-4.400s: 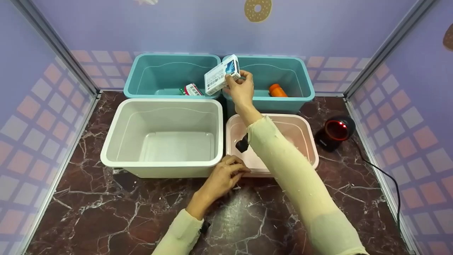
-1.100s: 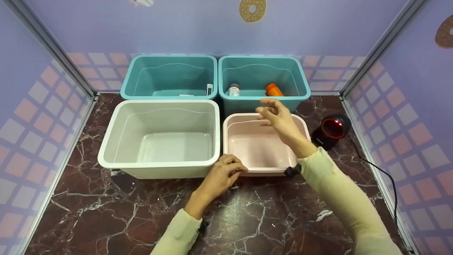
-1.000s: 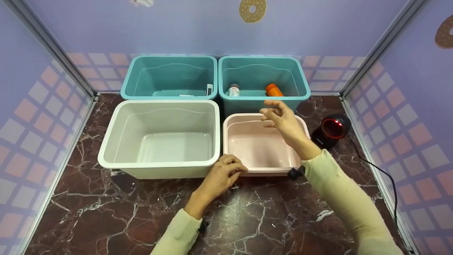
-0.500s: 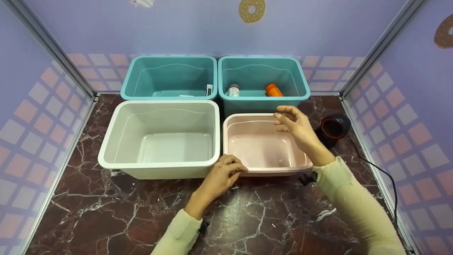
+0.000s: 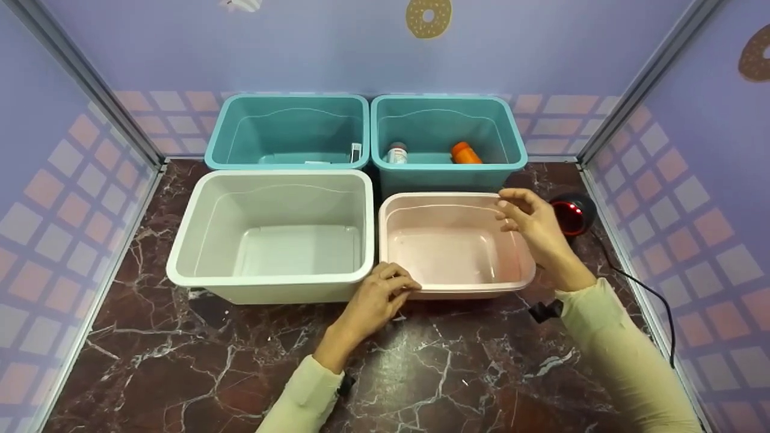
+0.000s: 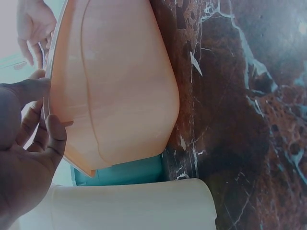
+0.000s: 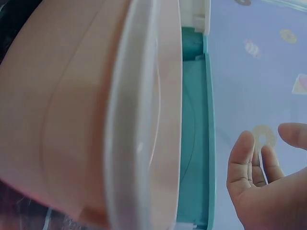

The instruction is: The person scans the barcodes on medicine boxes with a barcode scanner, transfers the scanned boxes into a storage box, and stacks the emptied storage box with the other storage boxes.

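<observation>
My left hand stays at the front left corner of the pink bin. In the left wrist view its thumb and fingers pinch the bin's rim. Above the bin's right side is my right hand, fingers loosely bent and nothing in them; the right wrist view shows the same hand with thumb and fingertips apart. No item shows inside the pink bin. In the right teal bin are an orange bottle and a white bottle with a dark cap.
A large white bin stands left of the pink one. Behind it, the left teal bin holds a small box, mostly hidden. A black scanner with red lights stands at the right, its cable running forward.
Earlier my right hand held a white medicine box over the teal bins; now it holds nothing and has drawn back rightward and nearer, partly covering the scanner. The left hand has not moved.
</observation>
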Available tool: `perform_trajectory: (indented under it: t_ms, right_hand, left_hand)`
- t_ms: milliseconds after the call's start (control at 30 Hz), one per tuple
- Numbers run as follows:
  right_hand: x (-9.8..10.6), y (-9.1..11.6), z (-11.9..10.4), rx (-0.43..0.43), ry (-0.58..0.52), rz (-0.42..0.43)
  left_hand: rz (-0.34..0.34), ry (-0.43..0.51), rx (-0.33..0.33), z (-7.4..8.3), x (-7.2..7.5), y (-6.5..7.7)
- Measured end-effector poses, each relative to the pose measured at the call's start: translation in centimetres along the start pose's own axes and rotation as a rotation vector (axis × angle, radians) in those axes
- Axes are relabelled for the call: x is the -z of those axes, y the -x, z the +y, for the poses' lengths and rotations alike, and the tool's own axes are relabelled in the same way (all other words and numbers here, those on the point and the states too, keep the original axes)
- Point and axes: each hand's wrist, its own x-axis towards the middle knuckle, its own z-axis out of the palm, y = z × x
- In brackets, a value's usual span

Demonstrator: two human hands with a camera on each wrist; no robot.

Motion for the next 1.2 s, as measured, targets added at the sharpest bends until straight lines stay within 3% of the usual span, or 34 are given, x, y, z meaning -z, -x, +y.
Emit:
perform_trajectory:
  t_ms: [667, 1200]
  right_hand:
    - [5.0, -0.3, 3.7, -0.101, -0.005, 0.115]
    - [5.8, -0.9, 6.1, -0.170, 0.073, 0.111]
  left_hand:
    - [0.012, -0.005, -0.015, 0.0, 0.0, 0.1]
    - [0.034, -0.002, -0.006, 0.2, 0.0, 0.2]
